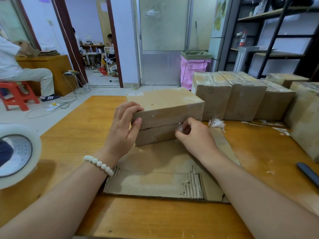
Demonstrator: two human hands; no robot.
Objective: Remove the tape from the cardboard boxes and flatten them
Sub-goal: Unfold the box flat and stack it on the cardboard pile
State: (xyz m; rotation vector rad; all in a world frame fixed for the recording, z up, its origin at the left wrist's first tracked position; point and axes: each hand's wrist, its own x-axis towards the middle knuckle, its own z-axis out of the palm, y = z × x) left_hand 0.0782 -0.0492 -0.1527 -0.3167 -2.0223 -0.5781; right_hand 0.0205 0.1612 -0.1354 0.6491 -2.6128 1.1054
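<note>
small packing workroom: taped cartons (241,94), tape roll (17,156), storage shelving (276,31)

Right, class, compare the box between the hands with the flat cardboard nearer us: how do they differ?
The box stands closed, in full shape; the flat cardboard lies opened out on the table. The left hand grips the box and the right hand pinches tape at its seam; neither holds the flat cardboard. The flat cardboard shows torn, ribbed patches; the box's faces look smoother. Both are brown cardboard.

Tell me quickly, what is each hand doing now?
Left hand: holds the box by its left end.
Right hand: pinches tape at the box's seam.
</note>
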